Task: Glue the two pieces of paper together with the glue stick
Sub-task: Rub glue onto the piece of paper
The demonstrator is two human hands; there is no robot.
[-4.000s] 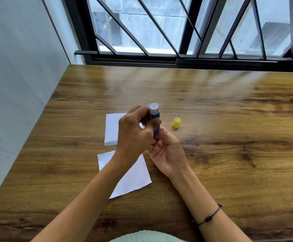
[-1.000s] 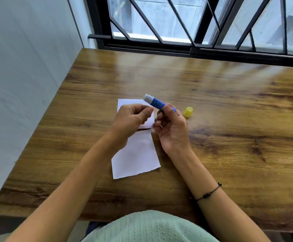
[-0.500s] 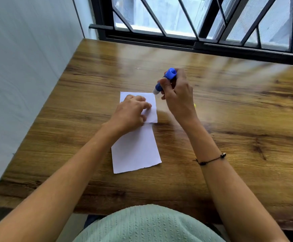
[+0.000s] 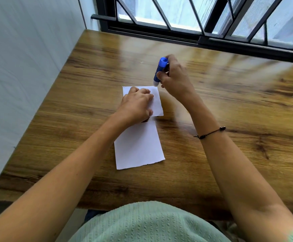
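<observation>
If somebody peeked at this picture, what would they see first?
Probably the bright blue glue stick, gripped tip-down in the right hand just past the far paper. Next, the left hand pressing that paper on the wooden table, with the near paper right below it.

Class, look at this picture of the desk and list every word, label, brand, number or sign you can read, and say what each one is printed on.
None can be read.
Blue plastic glue stick, held in the right hand: any label is blurred and partly covered by the grip.
Far white paper rectangle, under the left hand: blank where it shows.
Near white paper rectangle: blank.
Brown wooden table: only wood grain.
</observation>
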